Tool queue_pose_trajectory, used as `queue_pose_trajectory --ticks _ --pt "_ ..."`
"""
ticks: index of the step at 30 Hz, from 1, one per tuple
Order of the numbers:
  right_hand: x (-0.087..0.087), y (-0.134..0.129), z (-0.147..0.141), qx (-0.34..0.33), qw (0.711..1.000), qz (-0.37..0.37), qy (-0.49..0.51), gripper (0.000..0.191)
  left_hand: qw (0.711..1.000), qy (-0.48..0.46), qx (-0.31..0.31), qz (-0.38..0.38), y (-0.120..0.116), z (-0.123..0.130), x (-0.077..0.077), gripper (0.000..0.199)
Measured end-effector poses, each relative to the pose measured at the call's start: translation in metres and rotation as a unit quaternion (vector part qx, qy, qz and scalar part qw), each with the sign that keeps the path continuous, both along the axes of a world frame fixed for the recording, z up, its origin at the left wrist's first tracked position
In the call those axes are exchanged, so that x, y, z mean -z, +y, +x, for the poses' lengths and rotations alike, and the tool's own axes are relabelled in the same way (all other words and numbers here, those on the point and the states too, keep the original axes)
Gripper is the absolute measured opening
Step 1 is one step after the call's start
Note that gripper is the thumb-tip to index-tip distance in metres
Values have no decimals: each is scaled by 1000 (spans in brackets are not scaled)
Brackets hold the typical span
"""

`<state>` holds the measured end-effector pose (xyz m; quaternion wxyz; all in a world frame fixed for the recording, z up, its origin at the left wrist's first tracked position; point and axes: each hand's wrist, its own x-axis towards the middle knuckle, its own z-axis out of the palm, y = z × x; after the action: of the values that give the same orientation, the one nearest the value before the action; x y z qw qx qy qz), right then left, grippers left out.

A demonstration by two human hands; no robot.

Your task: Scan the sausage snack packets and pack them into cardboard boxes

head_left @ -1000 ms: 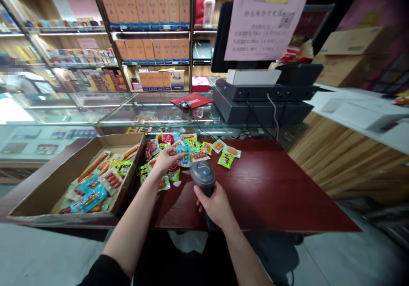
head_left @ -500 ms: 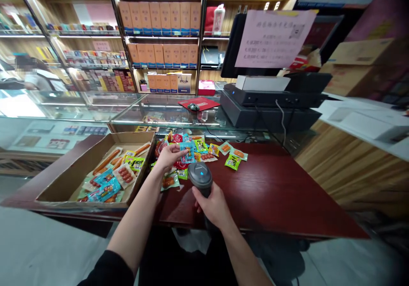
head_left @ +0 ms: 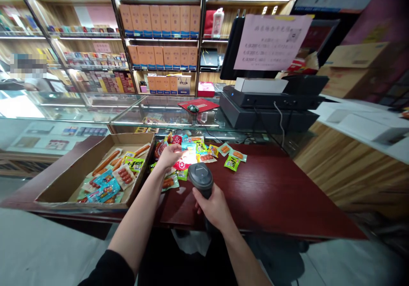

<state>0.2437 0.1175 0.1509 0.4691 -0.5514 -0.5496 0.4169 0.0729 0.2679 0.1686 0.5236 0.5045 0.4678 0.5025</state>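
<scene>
While my right hand (head_left: 213, 207) grips the barcode scanner (head_left: 200, 177) upright over the red table (head_left: 271, 192), my left hand (head_left: 170, 155) pinches a blue snack packet (head_left: 188, 151) just ahead of its head, above the packet pile (head_left: 194, 154) beside the cardboard box (head_left: 64, 179).

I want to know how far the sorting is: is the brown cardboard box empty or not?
Not empty. The open brown cardboard box holds colourful sausage snack packets on its floor.
</scene>
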Motion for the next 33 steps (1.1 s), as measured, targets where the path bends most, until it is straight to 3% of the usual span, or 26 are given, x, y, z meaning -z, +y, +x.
queue_pose_trajectory --ticks 7,10,17,21,26,33 --pt "-8 -2 -5 -13 999 -14 38 32 1000 -15 -22 12 -21 -18 -27 47" --pt "-8 3 -10 -24 998 -33 44 32 997 22 -68 41 -32 -51 -45 48" --pt "-13 15 -35 -70 996 -33 39 36 969 59 -222 95 -68 -156 -76 52" --pt "-16 17 -47 -85 996 -31 25 36 956 62 -271 95 -89 -183 -83 53" --pt "-18 16 -44 -83 995 -33 33 37 960 77 -254 86 -87 -160 -81 53" --pt "-10 14 3 -14 999 -20 45 36 988 72 -126 59 -45 -70 -61 54"
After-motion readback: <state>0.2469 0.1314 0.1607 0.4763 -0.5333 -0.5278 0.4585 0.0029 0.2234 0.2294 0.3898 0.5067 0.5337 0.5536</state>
